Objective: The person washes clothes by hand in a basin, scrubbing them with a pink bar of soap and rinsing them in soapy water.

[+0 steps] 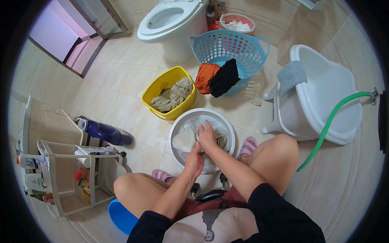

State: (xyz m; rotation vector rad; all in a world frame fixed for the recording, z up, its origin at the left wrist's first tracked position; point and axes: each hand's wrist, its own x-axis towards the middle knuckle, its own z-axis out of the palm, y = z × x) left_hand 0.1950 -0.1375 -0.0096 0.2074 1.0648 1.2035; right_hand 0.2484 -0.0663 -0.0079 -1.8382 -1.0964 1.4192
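A round white basin of soapy water stands on the floor between my feet. In it lies a wet beige cloth, puffed up at the left and bunched into folds at the right. My right hand grips the bunched middle of the cloth, its fingers pointing away from me. Close below it, my left hand holds the near side of the same cloth with the thumb up. The fingers of my left hand are partly hidden. Suds float along the basin's far side.
Beyond the basin stand a yellow bucket with wet cloths and a blue laundry basket with orange and black garments over its rim. Right are a white tub and green hose; left, a purple detergent bottle and storage rack.
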